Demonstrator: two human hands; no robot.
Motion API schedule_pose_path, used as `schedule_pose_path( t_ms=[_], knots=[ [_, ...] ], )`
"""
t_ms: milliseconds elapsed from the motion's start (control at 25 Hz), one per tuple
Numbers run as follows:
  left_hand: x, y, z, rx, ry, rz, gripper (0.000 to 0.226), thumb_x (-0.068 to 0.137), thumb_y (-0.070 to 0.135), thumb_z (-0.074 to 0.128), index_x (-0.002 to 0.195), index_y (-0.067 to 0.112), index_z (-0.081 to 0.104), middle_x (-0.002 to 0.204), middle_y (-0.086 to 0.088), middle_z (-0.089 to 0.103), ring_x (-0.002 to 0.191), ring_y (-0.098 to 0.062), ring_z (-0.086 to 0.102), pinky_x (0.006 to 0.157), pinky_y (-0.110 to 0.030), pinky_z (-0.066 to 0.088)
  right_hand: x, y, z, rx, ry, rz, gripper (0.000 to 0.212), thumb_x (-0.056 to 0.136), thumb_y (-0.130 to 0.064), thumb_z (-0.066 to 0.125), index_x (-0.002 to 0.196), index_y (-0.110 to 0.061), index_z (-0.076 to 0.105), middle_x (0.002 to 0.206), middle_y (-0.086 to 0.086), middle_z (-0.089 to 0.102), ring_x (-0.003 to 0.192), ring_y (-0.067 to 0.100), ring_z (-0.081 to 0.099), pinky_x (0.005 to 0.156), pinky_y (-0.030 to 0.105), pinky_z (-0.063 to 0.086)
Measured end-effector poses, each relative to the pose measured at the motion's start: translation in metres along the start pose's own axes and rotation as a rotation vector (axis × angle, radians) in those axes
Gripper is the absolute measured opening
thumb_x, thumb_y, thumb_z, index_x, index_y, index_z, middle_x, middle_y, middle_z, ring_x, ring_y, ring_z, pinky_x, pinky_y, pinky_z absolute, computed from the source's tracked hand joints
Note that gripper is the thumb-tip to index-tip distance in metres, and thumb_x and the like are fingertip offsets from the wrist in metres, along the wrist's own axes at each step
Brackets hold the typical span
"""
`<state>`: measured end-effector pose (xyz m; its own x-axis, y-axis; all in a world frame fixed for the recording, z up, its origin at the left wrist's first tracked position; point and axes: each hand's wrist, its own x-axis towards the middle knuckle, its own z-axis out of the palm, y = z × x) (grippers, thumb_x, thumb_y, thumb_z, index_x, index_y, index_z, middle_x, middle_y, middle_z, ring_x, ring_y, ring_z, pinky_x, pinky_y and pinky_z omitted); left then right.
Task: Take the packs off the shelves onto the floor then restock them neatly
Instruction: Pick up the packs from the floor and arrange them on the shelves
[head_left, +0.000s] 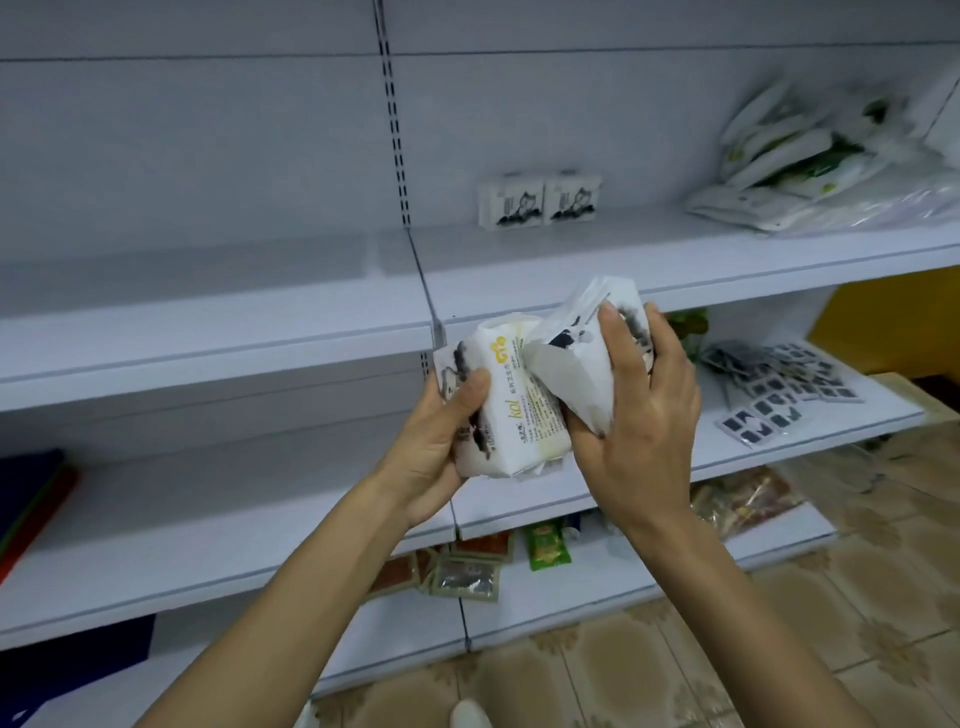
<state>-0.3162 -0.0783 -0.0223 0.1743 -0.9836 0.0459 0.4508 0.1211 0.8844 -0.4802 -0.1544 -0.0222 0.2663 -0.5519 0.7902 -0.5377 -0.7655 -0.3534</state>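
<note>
My left hand (434, 441) grips a white tissue pack (519, 410) with yellow lettering, held in front of the shelf edge. My right hand (641, 415) grips a second white pack (576, 353) with black ink drawings, tilted against the first. Both packs touch each other at chest height before the white shelves (519, 291). Two matching white packs (540, 200) stand upright side by side at the back of the upper shelf.
A loose heap of white and green packs (810, 161) lies on the upper shelf at right. Dark sachets (779, 389) are spread on the middle right shelf. Snack packets (467, 571) lie on the lower shelf. Beige patterned floor tiles (779, 649) run below right.
</note>
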Motion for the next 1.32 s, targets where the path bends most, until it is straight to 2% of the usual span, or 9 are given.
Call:
schedule_pose_path(
  t_ms=[160,280,440,600,680,960,1160,1240,1320],
  knots=[
    [0.066,0.016,0.012,0.296,0.23,0.234,0.091,0.045,0.039,0.094,0.122,0.022,0.048,0.109,0.002,0.07,0.098,-0.016,0.069,0.084,-0.04,0.058,0.048,0.046,0.015,-0.026,-0.02,0.02,0.085,0.076,-0.026,0.076,0.145,-0.027,0.027,0.145,0.018,0.034,0.128,0.037,0.037,0.097,0.056,0.037],
    [0.127,0.034,0.012,0.64,0.27,0.434,0.09,0.053,0.04,0.091,0.127,0.037,0.039,0.117,0.014,0.062,0.103,-0.007,0.065,0.089,-0.036,0.055,0.083,0.082,0.028,-0.051,-0.043,0.049,0.085,0.076,-0.028,0.078,0.145,-0.027,0.028,0.143,0.016,0.036,0.126,0.035,0.039,0.095,0.056,0.038],
    [0.208,0.049,0.016,0.957,0.271,0.549,0.094,0.054,0.055,0.085,0.131,0.045,0.032,0.132,0.01,0.048,0.115,-0.011,0.053,0.094,-0.037,0.05,0.121,0.123,0.046,-0.049,-0.049,0.08,0.086,0.075,-0.033,0.078,0.145,-0.029,0.028,0.141,0.01,0.038,0.122,0.031,0.043,0.093,0.056,0.042],
    [0.268,0.036,0.004,1.834,0.305,0.877,0.09,0.064,0.061,0.077,0.141,0.035,0.038,0.135,-0.003,0.05,0.116,-0.026,0.05,0.091,-0.04,0.04,0.143,0.158,0.064,-0.023,-0.022,0.132,0.089,0.074,-0.034,0.078,0.145,-0.033,0.026,0.14,0.008,0.04,0.12,0.029,0.043,0.091,0.057,0.043],
    [0.288,0.025,-0.005,2.051,0.25,1.031,0.084,0.064,0.055,0.08,0.137,0.027,0.048,0.132,-0.01,0.056,0.114,-0.032,0.054,0.093,-0.045,0.041,0.147,0.176,0.071,-0.022,-0.015,0.16,0.088,0.073,-0.033,0.078,0.145,-0.033,0.026,0.14,0.009,0.041,0.12,0.03,0.043,0.091,0.058,0.043],
    [0.3,0.013,0.003,2.205,0.164,0.951,0.082,0.082,0.072,0.042,0.149,0.025,0.031,0.153,-0.016,0.034,0.14,-0.036,0.032,0.112,-0.056,0.026,0.197,0.22,0.1,-0.005,-0.082,0.141,0.086,0.073,-0.036,0.078,0.144,-0.029,0.028,0.139,0.01,0.041,0.121,0.029,0.042,0.093,0.052,0.04],
    [0.306,0.017,0.001,2.256,0.097,0.932,0.07,0.082,0.055,0.059,0.142,0.025,0.039,0.14,-0.011,0.05,0.12,-0.033,0.053,0.097,-0.047,0.043,0.245,0.238,0.126,0.13,-0.189,0.062,0.086,0.074,-0.035,0.078,0.145,-0.028,0.03,0.138,0.007,0.043,0.121,0.026,0.043,0.096,0.044,0.041],
    [0.314,0.026,0.008,2.067,0.252,0.836,0.061,0.083,0.054,0.057,0.136,0.028,0.04,0.134,-0.003,0.055,0.112,-0.026,0.057,0.09,-0.04,0.048,0.267,0.245,0.127,0.365,-0.32,0.188,0.08,0.075,-0.029,0.079,0.142,-0.03,0.035,0.134,-0.002,0.048,0.114,0.015,0.048,0.092,0.033,0.043],
    [0.323,0.04,0.021,1.507,0.512,0.555,0.056,0.085,0.048,0.064,0.132,0.028,0.042,0.125,0.003,0.058,0.106,-0.017,0.058,0.085,-0.033,0.05,0.284,0.254,0.13,0.734,-0.446,0.442,0.064,0.075,-0.022,0.079,0.13,-0.029,0.046,0.121,-0.004,0.061,0.102,0.014,0.061,0.079,0.03,0.05]
  ],
)
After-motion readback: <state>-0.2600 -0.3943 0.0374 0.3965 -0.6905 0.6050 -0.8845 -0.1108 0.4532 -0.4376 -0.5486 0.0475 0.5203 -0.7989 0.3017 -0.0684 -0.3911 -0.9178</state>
